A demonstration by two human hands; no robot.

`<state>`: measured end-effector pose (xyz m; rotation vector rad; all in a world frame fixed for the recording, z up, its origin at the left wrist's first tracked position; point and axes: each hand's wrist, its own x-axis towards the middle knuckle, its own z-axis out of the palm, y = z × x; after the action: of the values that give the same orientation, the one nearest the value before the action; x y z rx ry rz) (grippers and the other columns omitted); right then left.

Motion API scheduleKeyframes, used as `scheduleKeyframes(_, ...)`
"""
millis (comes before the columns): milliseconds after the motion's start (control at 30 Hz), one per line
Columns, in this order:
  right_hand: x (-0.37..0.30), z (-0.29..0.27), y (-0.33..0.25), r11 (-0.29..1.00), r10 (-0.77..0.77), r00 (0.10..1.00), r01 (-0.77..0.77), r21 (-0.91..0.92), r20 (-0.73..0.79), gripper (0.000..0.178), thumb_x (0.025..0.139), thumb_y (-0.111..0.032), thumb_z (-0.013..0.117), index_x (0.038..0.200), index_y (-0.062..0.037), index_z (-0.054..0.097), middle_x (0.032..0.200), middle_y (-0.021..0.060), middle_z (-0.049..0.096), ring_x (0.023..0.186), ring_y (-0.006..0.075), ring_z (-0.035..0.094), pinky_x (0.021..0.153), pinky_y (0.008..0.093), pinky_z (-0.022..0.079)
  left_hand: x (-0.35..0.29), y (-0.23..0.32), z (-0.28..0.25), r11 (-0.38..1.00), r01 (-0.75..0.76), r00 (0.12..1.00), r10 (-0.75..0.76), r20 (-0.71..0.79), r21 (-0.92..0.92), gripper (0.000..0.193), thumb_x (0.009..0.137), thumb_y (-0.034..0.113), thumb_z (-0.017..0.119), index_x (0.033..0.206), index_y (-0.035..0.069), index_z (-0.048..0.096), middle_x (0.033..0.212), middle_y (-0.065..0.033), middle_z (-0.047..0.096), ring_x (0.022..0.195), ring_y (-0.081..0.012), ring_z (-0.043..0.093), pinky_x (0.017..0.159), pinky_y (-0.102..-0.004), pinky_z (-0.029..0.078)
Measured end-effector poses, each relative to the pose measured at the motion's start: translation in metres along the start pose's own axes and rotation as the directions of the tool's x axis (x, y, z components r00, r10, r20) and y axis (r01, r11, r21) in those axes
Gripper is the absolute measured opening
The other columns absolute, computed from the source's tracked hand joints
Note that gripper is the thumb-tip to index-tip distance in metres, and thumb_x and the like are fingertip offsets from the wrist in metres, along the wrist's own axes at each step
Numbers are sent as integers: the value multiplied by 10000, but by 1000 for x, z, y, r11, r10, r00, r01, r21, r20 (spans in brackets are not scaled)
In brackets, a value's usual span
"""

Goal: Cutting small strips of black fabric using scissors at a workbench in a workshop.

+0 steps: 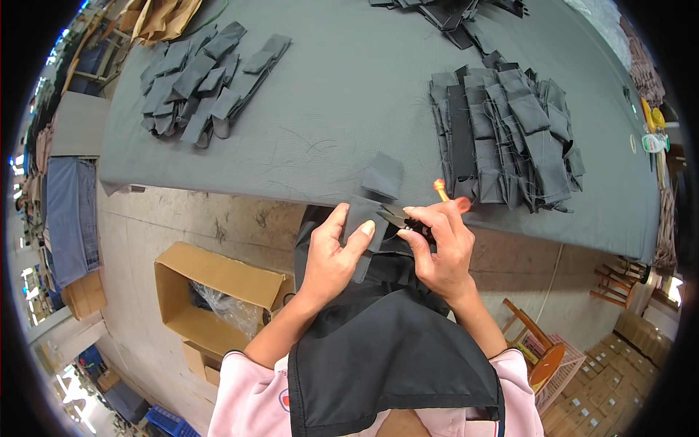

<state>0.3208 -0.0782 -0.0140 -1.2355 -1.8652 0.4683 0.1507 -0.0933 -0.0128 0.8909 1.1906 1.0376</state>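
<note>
My left hand (328,255) pinches a folded dark grey fabric strip (361,213) between thumb and fingers, just off the table's near edge. In my right hand (444,251) is a pair of thread snips (394,216), its metal blades pointing left against the strip's right edge. An orange-red piece (440,189) sticks up past my right fingers; whether it belongs to the snips I cannot tell. A flap of the same fabric (383,175) lies on the table's edge just beyond the strip. Black cloth (393,349) covers my lap and chest.
The table (328,87) has a grey cover with loose threads on it. Piles of grey strips lie at left (196,80) and right (510,138), with more dark pieces (444,11) at the far side. An open cardboard box (218,255) and a wooden stool (546,360) stand below.
</note>
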Motion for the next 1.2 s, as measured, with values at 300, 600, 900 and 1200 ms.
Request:
scheduleKeyframes(300, -4, 3, 3, 986, -128, 991, 124, -114, -29, 276, 712, -69, 725, 967, -42, 622, 740, 63, 570, 574, 211, 558, 517, 294, 455, 0, -3, 0, 998, 47, 999, -46, 20, -35, 155, 893, 99, 572, 990, -20, 546, 820, 6, 573, 733, -40, 476, 636, -206, 419)
scheduleKeyframes(600, 3, 2, -9, 1000, 8, 1000, -7, -27, 15, 274, 706, -59, 725, 960, -52, 622, 782, 65, 568, 597, 214, 563, 533, 313, 452, 0, -5, 2, 992, -44, 999, 42, 19, 121, 125, 866, 82, 604, 878, -18, 530, 734, -30, 529, 674, -60, 451, 557, -241, 399)
scheduleKeyframes(900, 8, -8, -1, 991, -108, 992, 112, -73, 64, 274, 700, -78, 724, 956, -62, 628, 769, 48, 559, 584, 212, 540, 530, 316, 431, 2, -8, -8, 963, -65, 995, 42, 91, 261, 155, 820, 90, 622, 891, -32, 558, 771, -59, 531, 657, -102, 460, 588, -252, 400)
scheduleKeyframes(1200, 12, -23, -1, 958, -229, 961, 251, -139, 159, 295, 681, -98, 738, 958, -70, 641, 761, 34, 557, 586, 188, 520, 515, 304, 393, 0, 8, -11, 984, 120, 966, -147, 214, 133, 162, 828, 138, 607, 883, -9, 568, 742, 1, 510, 683, -60, 452, 597, -243, 391)
